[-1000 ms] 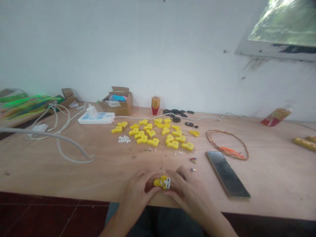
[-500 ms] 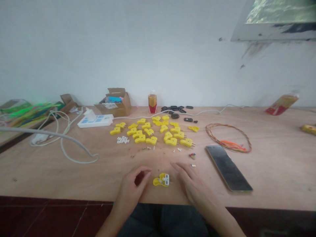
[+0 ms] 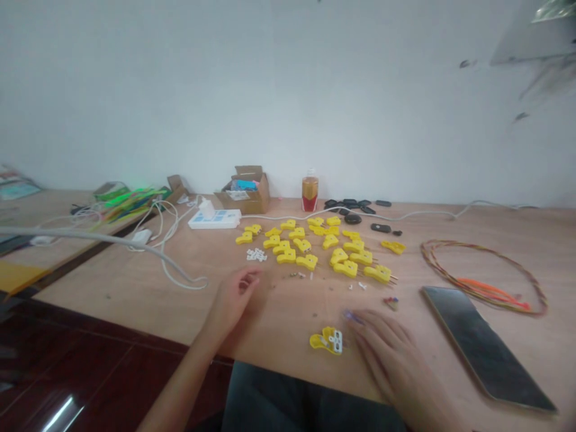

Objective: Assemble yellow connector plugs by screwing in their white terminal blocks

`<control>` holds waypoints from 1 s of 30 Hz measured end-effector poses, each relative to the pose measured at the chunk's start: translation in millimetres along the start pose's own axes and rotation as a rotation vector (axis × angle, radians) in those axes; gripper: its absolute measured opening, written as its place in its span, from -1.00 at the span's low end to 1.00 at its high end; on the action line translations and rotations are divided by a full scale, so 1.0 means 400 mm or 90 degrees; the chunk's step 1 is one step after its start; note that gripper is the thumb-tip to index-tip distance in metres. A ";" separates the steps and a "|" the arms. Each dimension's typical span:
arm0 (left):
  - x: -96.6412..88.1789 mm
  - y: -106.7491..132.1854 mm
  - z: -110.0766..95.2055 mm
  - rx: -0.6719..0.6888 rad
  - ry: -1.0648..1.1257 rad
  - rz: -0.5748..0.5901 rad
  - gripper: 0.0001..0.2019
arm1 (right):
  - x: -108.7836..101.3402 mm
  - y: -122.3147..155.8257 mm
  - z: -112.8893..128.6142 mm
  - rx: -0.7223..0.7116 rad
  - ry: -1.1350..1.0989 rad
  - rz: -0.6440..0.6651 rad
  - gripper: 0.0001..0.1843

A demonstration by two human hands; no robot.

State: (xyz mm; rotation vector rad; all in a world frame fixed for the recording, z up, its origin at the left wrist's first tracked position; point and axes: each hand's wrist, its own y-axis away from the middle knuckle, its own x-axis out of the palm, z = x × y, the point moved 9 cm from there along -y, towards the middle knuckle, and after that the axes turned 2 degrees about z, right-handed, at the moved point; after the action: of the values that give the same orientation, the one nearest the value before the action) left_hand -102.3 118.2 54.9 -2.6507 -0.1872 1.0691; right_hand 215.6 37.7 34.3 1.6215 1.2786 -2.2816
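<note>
We observe the left hand (image 3: 234, 300) loosely open near white plastic pieces (image 3: 256, 255); right hand (image 3: 390, 355) at a blue-tipped piece (image 3: 348, 314), grip indeterminable; opened yellow plug (image 3: 326, 341) beside it.

One head-worn camera: set above the near edge of the table (image 3: 281, 330), facing forward and slightly down; lap (image 3: 265, 399) close below, pale wall (image 3: 225, 90) at far side.

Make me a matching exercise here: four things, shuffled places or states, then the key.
1. white rectangular power strip
2. dark flat rectangular phone
3. open yellow plastic plug shell
4. red-and-amber bottle

A. between left hand and right hand
B. upright near the pale wall
C. bearing a white adapter
D. right of the right hand

Pairs: 1-C; 2-D; 3-A; 4-B
</note>
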 end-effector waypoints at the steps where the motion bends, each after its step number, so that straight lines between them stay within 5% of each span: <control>1: -0.013 -0.022 0.020 0.000 -0.028 -0.004 -0.75 | -0.002 -0.003 0.001 -0.004 0.003 0.000 -0.63; 9: 0.005 -0.157 0.069 0.094 -0.209 0.046 -0.76 | -0.004 -0.013 0.008 -0.017 0.029 0.035 -0.62; 19: 0.046 -0.208 0.051 0.165 -0.331 0.077 -0.74 | 0.021 -0.008 -0.007 0.009 0.068 0.067 -0.57; 30: 0.086 -0.448 0.031 0.130 -0.336 0.101 -0.76 | 0.042 0.009 -0.025 0.026 0.069 0.090 -0.52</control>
State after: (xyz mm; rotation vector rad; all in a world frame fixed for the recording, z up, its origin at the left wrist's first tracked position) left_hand -89.1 299.3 77.8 -2.1842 0.0312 1.7241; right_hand 217.4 48.4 17.7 1.8097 1.1050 -2.1779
